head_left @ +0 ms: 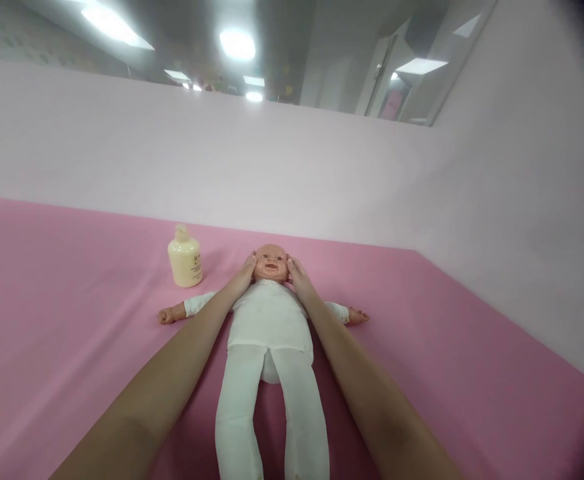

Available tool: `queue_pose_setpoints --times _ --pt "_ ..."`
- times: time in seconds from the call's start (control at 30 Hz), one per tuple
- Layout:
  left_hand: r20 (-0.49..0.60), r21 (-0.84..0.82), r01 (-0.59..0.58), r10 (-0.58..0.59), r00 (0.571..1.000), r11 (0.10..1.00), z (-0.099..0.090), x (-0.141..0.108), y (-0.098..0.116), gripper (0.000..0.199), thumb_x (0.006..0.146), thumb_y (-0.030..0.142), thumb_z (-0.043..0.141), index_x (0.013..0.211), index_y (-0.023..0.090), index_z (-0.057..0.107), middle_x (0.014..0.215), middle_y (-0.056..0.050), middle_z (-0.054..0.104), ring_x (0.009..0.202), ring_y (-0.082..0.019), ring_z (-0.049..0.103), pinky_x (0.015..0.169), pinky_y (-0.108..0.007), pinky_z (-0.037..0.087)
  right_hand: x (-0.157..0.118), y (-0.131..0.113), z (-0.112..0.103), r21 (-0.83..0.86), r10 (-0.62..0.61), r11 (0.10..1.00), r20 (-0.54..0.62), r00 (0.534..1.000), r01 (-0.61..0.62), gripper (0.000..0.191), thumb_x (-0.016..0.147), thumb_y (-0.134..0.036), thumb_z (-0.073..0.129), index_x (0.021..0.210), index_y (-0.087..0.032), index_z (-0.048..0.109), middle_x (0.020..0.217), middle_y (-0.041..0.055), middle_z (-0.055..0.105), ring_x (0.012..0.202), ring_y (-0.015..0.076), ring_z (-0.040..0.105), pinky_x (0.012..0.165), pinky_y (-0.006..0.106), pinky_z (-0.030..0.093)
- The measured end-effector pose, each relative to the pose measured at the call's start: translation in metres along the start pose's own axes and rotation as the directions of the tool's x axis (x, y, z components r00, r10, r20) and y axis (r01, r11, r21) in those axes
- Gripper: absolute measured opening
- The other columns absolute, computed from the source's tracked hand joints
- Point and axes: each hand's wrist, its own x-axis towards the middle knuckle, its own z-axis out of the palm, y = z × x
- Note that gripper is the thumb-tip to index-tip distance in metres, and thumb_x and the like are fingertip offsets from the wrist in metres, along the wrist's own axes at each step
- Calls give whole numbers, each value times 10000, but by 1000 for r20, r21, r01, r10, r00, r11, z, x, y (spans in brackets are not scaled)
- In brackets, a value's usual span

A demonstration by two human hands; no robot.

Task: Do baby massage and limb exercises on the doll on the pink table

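A baby doll (271,320) in a white top and white trousers lies on its back, its arms spread out to both sides. My left hand (245,272) rests against the side of the doll's head on the left of the view. Against the other side of the head lies my right hand (299,275). Both hands have their fingers extended along the head, cupping it between them. The doll's smiling face shows between my hands. Parts of its upper arms are hidden beneath my forearms.
A pale yellow pump bottle (186,261) stands upright left of the doll's head. Pink covering (97,280) lies under everything. A white wall (272,167) rises behind and to the right, with a reflective glass panel (322,60) above.
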Motion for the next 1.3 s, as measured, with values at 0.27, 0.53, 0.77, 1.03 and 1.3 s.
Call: queue_pose_setpoints --times 0.27,0.53,0.77,1.03,1.3 --pt "-21 -32 35 -36 999 999 4 3 1 742 940 562 520 1563 220 306 1506 -128 495 1288 -306 576 1062 -418 483 3 6 -1 -36 -24 999 15 1000 25 705 841 -624 596 1426 -269 429 1530 86 444 1365 269 501 1091 455 481" --pt "28 230 -54 49 998 972 -12 8 -5 1300 610 348 905 1605 192 82 1637 -167 238 1453 -319 368 1144 -392 397 0 10 -5 -206 -19 978 89 996 37 1257 596 -476 874 1576 -279 111 1611 131 284 1418 278 430 1157 447 409" --pt "70 153 -25 15 997 988 -10 7 -4 1328 592 283 914 1605 253 55 1593 -147 354 1398 -339 450 1108 -440 442 2 16 -3 -172 -11 985 39 999 17 1360 490 -376 931 1573 -289 112 1604 155 291 1383 310 475 1140 478 416" --pt "108 134 4 -18 994 991 -14 4 -5 1382 545 233 906 1605 247 19 1637 -149 249 1461 -319 353 1149 -411 382 3 9 -3 -70 11 998 53 999 -7 1321 447 -286 934 1553 -277 211 1615 136 269 1412 326 431 1141 467 422" --pt "56 33 118 -120 991 992 -14 11 -6 1178 580 85 618 1608 272 73 1451 -93 547 1190 -284 625 971 -375 516 10 9 -9 -32 23 999 62 998 -21 1142 468 -132 799 1493 -262 313 1592 79 334 1449 305 374 1202 457 343"
